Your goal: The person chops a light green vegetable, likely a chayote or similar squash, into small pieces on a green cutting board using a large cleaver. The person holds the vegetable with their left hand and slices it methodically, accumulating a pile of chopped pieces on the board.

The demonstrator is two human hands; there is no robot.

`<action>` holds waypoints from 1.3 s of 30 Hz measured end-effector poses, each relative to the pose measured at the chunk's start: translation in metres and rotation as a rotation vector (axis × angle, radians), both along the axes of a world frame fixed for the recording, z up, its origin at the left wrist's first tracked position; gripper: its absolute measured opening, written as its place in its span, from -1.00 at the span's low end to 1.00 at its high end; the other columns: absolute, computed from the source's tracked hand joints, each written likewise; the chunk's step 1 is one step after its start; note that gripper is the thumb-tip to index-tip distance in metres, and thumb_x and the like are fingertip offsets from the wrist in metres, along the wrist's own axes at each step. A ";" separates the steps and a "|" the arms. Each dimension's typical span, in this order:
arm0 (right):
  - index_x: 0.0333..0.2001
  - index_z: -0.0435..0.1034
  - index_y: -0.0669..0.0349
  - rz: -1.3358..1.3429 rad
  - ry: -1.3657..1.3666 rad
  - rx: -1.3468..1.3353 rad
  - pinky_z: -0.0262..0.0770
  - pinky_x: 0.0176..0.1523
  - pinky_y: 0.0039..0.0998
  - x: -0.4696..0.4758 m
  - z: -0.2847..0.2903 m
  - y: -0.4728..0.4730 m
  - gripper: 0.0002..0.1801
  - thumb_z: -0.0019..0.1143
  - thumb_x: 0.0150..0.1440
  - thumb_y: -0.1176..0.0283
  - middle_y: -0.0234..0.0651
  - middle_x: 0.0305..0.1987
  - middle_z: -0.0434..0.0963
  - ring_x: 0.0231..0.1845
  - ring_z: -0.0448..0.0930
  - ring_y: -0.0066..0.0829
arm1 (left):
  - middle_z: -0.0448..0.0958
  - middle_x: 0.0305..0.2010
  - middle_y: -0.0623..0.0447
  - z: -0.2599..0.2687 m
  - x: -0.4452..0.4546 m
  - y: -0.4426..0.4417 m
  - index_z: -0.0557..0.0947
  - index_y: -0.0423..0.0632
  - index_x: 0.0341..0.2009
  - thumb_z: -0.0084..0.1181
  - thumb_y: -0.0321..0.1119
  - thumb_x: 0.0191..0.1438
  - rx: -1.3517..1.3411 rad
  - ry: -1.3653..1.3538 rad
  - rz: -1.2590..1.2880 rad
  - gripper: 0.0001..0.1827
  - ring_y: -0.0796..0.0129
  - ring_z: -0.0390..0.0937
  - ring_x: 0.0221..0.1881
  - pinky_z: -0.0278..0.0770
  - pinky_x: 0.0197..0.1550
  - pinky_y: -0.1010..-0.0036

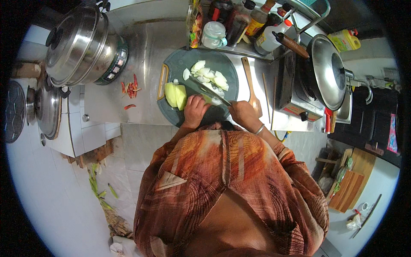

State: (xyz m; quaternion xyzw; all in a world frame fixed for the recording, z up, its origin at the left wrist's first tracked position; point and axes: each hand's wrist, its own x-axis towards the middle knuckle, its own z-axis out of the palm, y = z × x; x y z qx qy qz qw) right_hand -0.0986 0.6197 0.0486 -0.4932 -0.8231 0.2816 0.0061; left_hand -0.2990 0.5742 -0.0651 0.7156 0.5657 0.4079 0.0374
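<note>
A round dark cutting board (167, 110) with a tan handle lies on the steel counter. My right hand (244, 113) is closed round the handle of a kitchen knife (210, 91), whose blade points up and left across the board. Beneath the fingers of my left hand (195, 110), close to the blade, is a pale green vegetable piece (206, 98), partly hidden by hand and knife. Larger peeled pale green pieces (175, 95) rest beside that hand, near the board's handle. White-green slices (210, 75) lie in a loose pile beyond the blade.
Dried red chillies (131, 90) lie left on the counter, below a steel steamer pot (78, 48). A wooden spatula (251, 86) and chopsticks (273, 102) lie right, beside a gas stove (293, 99) bearing a lidded wok (327, 72). Bottles (239, 22) and a lidded jar (214, 34) stand behind.
</note>
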 end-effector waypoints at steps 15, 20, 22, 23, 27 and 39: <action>-0.42 0.42 0.36 0.028 0.037 0.063 0.43 -0.34 -0.09 0.006 -0.037 0.014 -0.76 -0.01 0.08 0.35 0.07 -0.55 0.48 -0.46 0.51 0.06 | 0.37 -0.02 -0.05 0.003 -0.018 -0.026 0.51 -0.19 -0.19 0.34 -0.38 -0.19 -0.125 0.057 -0.094 -0.57 0.06 0.31 0.03 0.33 0.06 0.27; -0.44 0.43 0.29 0.113 -0.123 0.090 0.45 -0.44 -0.16 -0.001 -0.032 0.018 -0.79 -0.03 0.09 0.36 -0.04 -0.62 0.47 -0.55 0.52 -0.06 | 0.39 -0.07 -0.04 -0.001 0.004 0.005 0.50 -0.16 -0.19 0.33 -0.38 -0.24 -0.134 0.080 -0.067 -0.55 0.06 0.33 -0.02 0.35 0.03 0.30; -0.43 0.43 0.27 0.135 -0.135 0.111 0.44 -0.50 -0.19 0.001 -0.024 0.007 -0.80 -0.05 0.09 0.37 -0.09 -0.64 0.47 -0.58 0.53 -0.10 | 0.40 -0.08 -0.05 -0.017 0.002 0.003 0.50 -0.16 -0.19 0.33 -0.38 -0.25 -0.063 0.150 -0.066 -0.55 0.05 0.34 -0.03 0.36 0.01 0.29; -0.43 0.43 0.27 0.159 -0.134 0.084 0.44 -0.50 -0.19 0.008 -0.028 0.004 -0.81 -0.05 0.09 0.38 -0.09 -0.64 0.47 -0.57 0.53 -0.09 | 0.40 -0.08 -0.05 -0.026 0.001 0.002 0.51 -0.16 -0.20 0.34 -0.38 -0.25 -0.027 0.187 -0.067 -0.55 0.04 0.34 -0.04 0.36 0.01 0.28; -0.44 0.48 0.27 0.060 -0.222 -0.049 0.53 -0.41 -0.15 0.009 -0.016 -0.003 -0.82 -0.02 0.00 0.39 -0.04 -0.54 0.53 -0.48 0.58 -0.04 | 0.41 -0.11 -0.06 -0.022 0.003 0.004 0.52 -0.16 -0.24 0.33 -0.33 -0.22 0.000 0.106 -0.048 -0.59 0.00 0.35 -0.07 0.36 -0.01 0.25; -0.46 0.45 0.28 0.135 -0.091 0.105 0.48 -0.44 -0.14 -0.026 -0.036 0.024 -0.83 -0.06 0.01 0.43 -0.04 -0.59 0.49 -0.53 0.54 -0.03 | 0.41 -0.23 -0.05 0.007 0.001 0.009 0.52 -0.13 -0.26 0.29 -0.35 -0.23 -0.062 0.092 -0.059 -0.63 0.06 0.37 -0.15 0.37 -0.05 0.29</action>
